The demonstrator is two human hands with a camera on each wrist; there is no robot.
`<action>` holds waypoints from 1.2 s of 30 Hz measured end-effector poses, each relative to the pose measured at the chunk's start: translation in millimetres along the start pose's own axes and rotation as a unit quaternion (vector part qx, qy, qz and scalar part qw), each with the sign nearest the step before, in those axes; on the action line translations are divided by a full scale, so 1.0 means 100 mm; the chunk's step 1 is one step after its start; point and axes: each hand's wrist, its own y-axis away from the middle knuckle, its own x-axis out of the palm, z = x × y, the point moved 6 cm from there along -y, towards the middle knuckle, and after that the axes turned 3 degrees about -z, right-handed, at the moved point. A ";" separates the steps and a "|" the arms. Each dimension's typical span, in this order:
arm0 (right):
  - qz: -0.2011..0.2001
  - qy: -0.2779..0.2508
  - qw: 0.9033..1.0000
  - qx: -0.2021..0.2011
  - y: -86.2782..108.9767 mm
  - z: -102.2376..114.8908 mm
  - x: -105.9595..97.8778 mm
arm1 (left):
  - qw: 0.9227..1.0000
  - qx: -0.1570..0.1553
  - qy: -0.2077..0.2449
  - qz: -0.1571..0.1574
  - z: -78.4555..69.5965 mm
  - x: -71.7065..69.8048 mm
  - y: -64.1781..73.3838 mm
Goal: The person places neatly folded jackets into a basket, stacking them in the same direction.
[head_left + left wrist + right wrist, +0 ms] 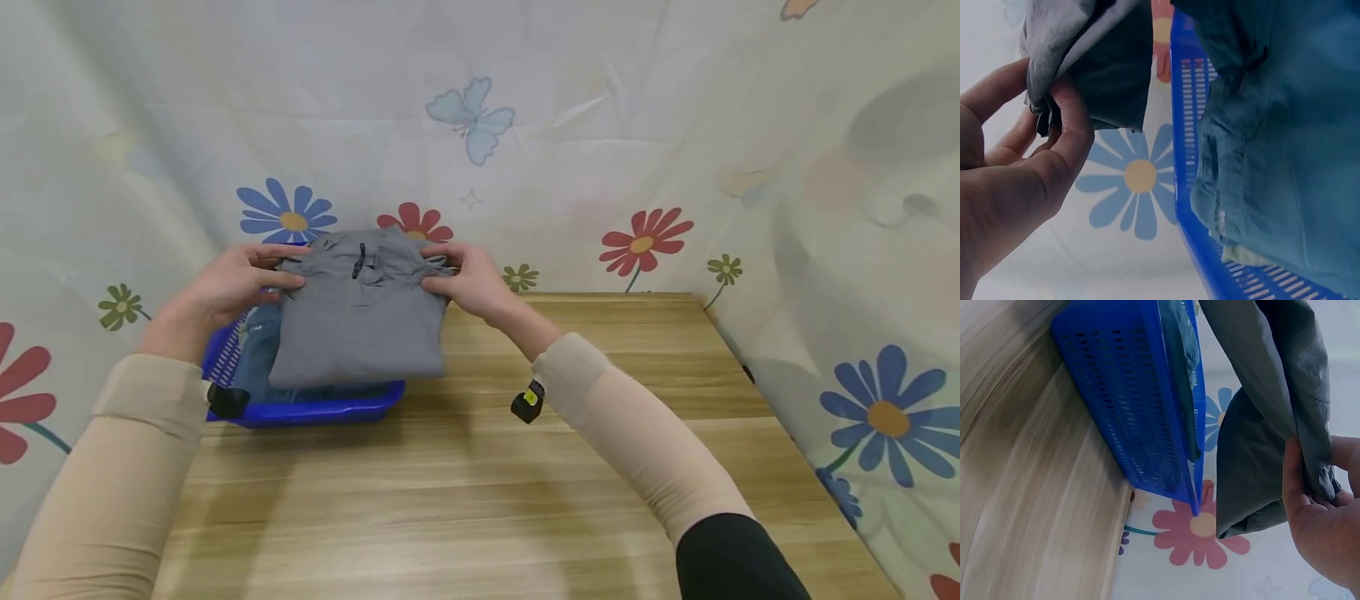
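A folded grey garment (358,325) with a gathered top edge and a short dark cord hangs over the blue basket (322,412). My left hand (243,279) pinches its upper left corner between thumb and fingers. At the upper right corner, my right hand (468,283) grips the cloth the same way. Inside the basket lies a folded blue-teal garment (1260,156), partly hidden in the head view by the grey one. In the right wrist view, the grey cloth (1254,469) droops beside the basket's rim, apart from it.
The basket, with slotted walls, stands on a wood-grain table (525,483) at its back left. A pale curtain (570,150) printed with flowers and butterflies rises behind the table and along both sides. Each wrist wears a small black camera.
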 end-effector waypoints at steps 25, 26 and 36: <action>0.003 0.030 0.999 -0.013 -0.18 0.02 0.61 | 0.999 -0.040 -0.017 -0.010 0.43 -0.49 0.06; 0.002 0.032 0.999 -0.014 -0.19 0.03 0.62 | 0.999 -0.040 -0.017 -0.014 0.44 -0.51 0.07; 0.006 0.052 0.999 -0.011 -0.23 0.01 0.70 | 0.998 -0.039 -0.009 -0.037 0.46 -0.55 0.10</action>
